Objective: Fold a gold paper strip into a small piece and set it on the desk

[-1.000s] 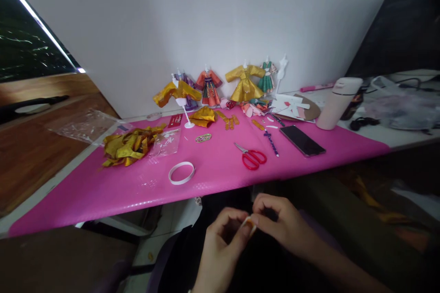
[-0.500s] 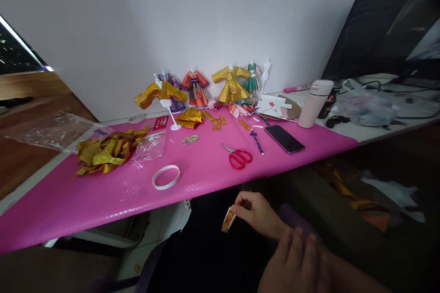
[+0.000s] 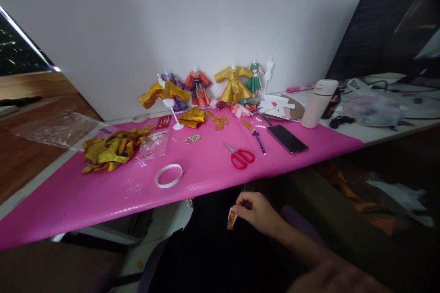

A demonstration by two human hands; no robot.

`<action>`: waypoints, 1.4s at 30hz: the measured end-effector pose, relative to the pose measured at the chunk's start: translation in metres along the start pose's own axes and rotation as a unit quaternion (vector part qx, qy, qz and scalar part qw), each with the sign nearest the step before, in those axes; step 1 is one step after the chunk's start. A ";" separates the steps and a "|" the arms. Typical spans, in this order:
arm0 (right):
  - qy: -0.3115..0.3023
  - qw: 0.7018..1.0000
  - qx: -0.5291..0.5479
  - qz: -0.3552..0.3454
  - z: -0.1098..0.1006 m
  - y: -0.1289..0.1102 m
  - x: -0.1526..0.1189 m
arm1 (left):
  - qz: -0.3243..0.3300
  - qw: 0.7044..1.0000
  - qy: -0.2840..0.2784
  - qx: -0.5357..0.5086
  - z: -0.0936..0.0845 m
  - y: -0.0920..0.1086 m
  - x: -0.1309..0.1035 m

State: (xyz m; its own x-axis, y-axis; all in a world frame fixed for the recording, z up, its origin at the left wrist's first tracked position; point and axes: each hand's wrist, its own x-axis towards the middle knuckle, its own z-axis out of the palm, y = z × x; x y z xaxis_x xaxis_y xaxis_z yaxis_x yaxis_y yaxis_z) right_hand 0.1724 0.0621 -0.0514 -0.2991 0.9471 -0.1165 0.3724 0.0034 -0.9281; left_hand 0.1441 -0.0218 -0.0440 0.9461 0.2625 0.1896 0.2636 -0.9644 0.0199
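Observation:
Held between the thumb and fingers of my right hand (image 3: 256,210) is a small orange piece with a white edge (image 3: 232,219), over the dark cloth on my lap, just off the table's front edge. My left hand (image 3: 337,279) is a blurred shape at the bottom right, over my right forearm; its fingers are smeared. Red-handled scissors (image 3: 242,159) lie on the pink mat (image 3: 206,169) beyond my right hand. A white ring (image 3: 169,184) lies left of the scissors. A patterned oval piece (image 3: 193,139) is farther back.
Yellow fabric strips (image 3: 115,149) and a clear bag (image 3: 153,145) are on the left. Small dressed forms, including one in a yellow robe (image 3: 233,84), stand by the wall. On the right are a phone (image 3: 288,138), a pale bottle (image 3: 318,105) and a dark screen (image 3: 378,27).
My left hand has slid down and right along my right forearm and is now mostly out of view. My right hand still holds the small piece, now turned slightly. The view has shifted slightly.

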 end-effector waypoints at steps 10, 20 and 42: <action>-0.032 0.988 0.142 -0.051 -0.019 -0.015 -0.012 | -0.301 0.827 0.375 -0.291 -0.083 -0.059 -0.097; -0.053 0.975 0.204 -0.069 -0.021 -0.039 -0.030 | -0.429 0.604 0.295 -0.603 -0.069 -0.065 -0.116; -0.050 0.983 0.144 -0.108 -0.025 -0.044 -0.037 | -0.444 0.614 0.286 -0.587 -0.074 -0.060 -0.118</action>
State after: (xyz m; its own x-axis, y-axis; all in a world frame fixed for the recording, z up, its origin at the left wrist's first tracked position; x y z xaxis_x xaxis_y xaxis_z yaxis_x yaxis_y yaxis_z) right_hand 0.1890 0.0344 0.0026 -0.4333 0.8983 0.0727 0.0321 0.0960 -0.9949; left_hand 0.0029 0.0031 0.0053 0.2193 0.9705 -0.0999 -0.0065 0.1038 0.9946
